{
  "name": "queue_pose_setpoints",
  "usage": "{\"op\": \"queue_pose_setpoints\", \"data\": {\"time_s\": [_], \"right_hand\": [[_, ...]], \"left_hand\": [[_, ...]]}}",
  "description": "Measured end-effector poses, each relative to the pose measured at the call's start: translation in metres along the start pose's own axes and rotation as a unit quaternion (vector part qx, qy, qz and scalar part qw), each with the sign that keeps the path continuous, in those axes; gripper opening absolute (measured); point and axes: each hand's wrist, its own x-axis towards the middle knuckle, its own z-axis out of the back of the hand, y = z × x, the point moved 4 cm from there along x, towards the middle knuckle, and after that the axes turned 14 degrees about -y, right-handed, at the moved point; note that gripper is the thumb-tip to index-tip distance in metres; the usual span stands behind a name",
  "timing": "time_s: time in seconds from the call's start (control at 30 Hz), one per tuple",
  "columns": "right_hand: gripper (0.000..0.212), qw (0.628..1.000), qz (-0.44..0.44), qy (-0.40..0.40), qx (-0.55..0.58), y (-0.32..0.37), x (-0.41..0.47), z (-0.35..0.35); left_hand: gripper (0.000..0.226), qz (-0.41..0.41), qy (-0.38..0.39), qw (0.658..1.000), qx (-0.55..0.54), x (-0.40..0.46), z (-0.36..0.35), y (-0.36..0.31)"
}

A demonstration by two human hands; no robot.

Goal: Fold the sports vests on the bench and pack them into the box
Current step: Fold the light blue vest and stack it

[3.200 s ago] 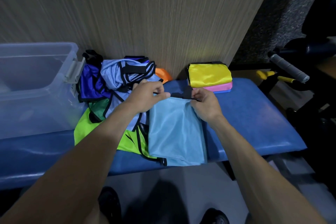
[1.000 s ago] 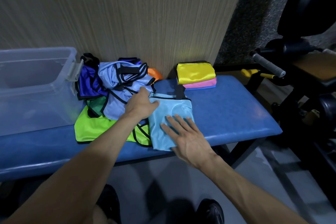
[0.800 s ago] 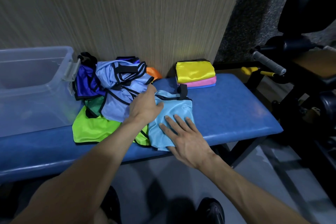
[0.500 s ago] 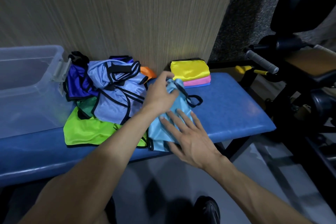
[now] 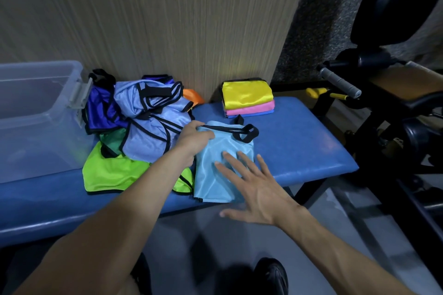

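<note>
Bench, blue and padded, runs from 9 o'clock to 3 o'clock across the view, against a ribbed wall. Both bare forearms reach in from 6 o'clock. The left arm comes from 7 o'clock toward the centre, and the left hand lies knuckles up with its fingers curled round the far left corner of the light blue vest, gripping the fabric just under the black strap. The right arm comes from 5 o'clock; the right hand is flat, fingers straight and spread, pressing the near half of that vest, with the thumb out past the bench's near edge. The vest lies folded at the bench's near edge, at the centre of the view, its strap loops trailing toward 1 o'clock.

Box, clear plastic with a grey latch, stands on the bench at 9 o'clock; I cannot tell whether anything is in it. Between box and light blue vest sits a loose pile of vests: pale lilac on top, dark blue at its 9 o'clock, green under it, lime at 7 o'clock and a bit of orange at 1 o'clock. A folded stack, yellow over pink over blue, sits by the wall at 1 o'clock of the light blue vest, apart from it. Dark gym equipment fills 3 o'clock
</note>
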Motion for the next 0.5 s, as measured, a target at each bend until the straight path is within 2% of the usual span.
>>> {"op": "queue_pose_setpoints", "data": {"time_s": [0.1, 0.17, 0.23, 0.3, 0.37, 0.43, 0.5], "right_hand": [[0.095, 0.999, 0.009, 0.014, -0.029, 0.002, -0.002, -0.009], [0.087, 1.0, 0.005, 0.014, -0.026, 0.0, -0.003, -0.01], [0.081, 1.0, 0.009, 0.015, -0.021, -0.002, -0.004, -0.009], [0.071, 1.0, 0.016, 0.002, -0.008, -0.003, -0.006, -0.009], [0.065, 1.0, 0.012, -0.016, 0.015, -0.003, -0.008, -0.008], [0.066, 0.999, -0.011, -0.025, 0.045, -0.006, -0.006, -0.005], [0.071, 0.998, -0.022, -0.039, 0.049, -0.01, -0.002, -0.003]], "left_hand": [[0.029, -0.068, -0.006, 0.992, 0.102, 0.001, 0.004, 0.003], [0.025, -0.127, 0.004, 0.972, 0.199, 0.001, 0.004, 0.003], [0.022, -0.207, 0.0, 0.923, 0.325, 0.0, 0.004, 0.0], [0.029, -0.294, -0.033, 0.848, 0.44, -0.002, 0.004, -0.005], [0.04, -0.363, -0.064, 0.802, 0.47, -0.007, 0.003, -0.01], [0.044, -0.427, -0.064, 0.785, 0.445, -0.008, -0.001, -0.014], [0.036, -0.46, -0.053, 0.784, 0.414, -0.004, -0.006, -0.015]]}}
